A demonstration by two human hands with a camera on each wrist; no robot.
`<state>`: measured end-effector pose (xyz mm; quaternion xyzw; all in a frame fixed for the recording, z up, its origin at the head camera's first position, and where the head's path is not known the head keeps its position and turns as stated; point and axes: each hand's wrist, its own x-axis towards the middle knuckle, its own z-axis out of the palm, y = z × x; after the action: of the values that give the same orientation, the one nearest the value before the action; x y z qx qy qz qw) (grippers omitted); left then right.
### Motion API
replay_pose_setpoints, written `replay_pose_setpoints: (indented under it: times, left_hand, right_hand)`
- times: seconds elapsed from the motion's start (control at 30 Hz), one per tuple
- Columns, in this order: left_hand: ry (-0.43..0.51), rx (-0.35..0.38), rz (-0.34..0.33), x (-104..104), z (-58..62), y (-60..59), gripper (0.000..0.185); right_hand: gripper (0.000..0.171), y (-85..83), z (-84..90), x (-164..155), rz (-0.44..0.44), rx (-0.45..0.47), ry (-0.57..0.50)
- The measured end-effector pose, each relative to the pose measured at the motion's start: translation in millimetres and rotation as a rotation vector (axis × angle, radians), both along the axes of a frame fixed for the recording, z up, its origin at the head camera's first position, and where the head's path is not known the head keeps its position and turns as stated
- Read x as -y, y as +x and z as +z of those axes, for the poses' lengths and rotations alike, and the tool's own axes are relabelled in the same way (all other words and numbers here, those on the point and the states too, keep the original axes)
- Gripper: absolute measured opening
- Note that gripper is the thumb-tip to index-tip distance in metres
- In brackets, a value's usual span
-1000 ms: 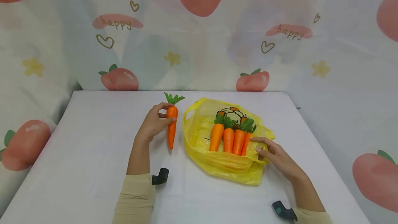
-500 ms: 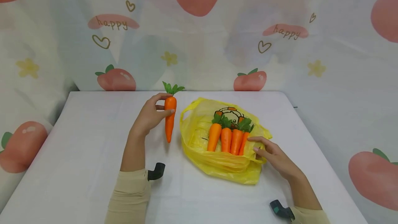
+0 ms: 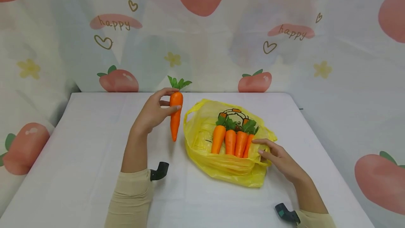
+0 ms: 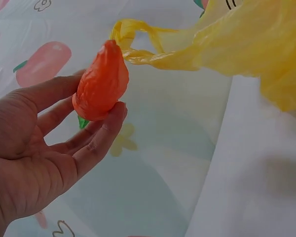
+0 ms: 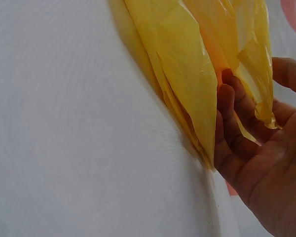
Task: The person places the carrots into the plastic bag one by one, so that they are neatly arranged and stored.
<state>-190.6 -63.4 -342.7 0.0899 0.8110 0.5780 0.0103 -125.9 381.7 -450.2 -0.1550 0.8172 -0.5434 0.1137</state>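
Note:
My left hand [image 3: 154, 112] pinches an orange toy carrot [image 3: 175, 115] with a green leafy top, lifted off the white table [image 3: 88, 143] just left of a yellow plastic bag [image 3: 227, 164]. In the left wrist view the carrot [image 4: 101, 84] sits between thumb and fingertips [image 4: 116, 112], with the bag's handle [image 4: 138, 42] behind it. Several more carrots [image 3: 232, 140] lie side by side on the bag. My right hand [image 3: 275, 157] rests on the bag's right edge, fingers tucked under a fold of the plastic [image 5: 197, 84].
A cloth backdrop [image 3: 202, 31] printed with peaches and "happy" hangs behind the table. The table's back edge [image 3: 180, 93] runs just beyond the held carrot. Beige sleeves [image 3: 129, 200] and black wrist cameras [image 3: 159, 171] show near the front.
My left hand has raised the carrot off the table, up and slightly toward the back. The right hand stays on the bag.

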Motion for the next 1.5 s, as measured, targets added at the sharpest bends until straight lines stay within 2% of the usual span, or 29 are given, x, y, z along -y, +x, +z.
replay_pose_setpoints:
  times: [0.43,0.87,1.13,1.5]
  left_hand:
    - [-0.028,-0.037,-0.019,-15,10.6,2.2,0.05]
    - [-0.027,-0.069,-0.05,-39,20.2,4.6,0.051]
    - [0.004,-0.084,-0.116,-54,20.2,7.0,0.05]
    - [-0.031,-0.103,-0.203,-80,19.9,12.7,0.05]
  right_hand:
    - [0.038,-0.7,0.4,2,0.004,0.001,-0.004]
    - [0.038,-2.2,-1.8,-1,0.0,-0.006,0.014]
    - [0.039,-1.4,-2.1,-2,0.004,0.008,0.005]
    - [0.037,-0.8,-0.5,-2,0.007,-0.002,-0.001]
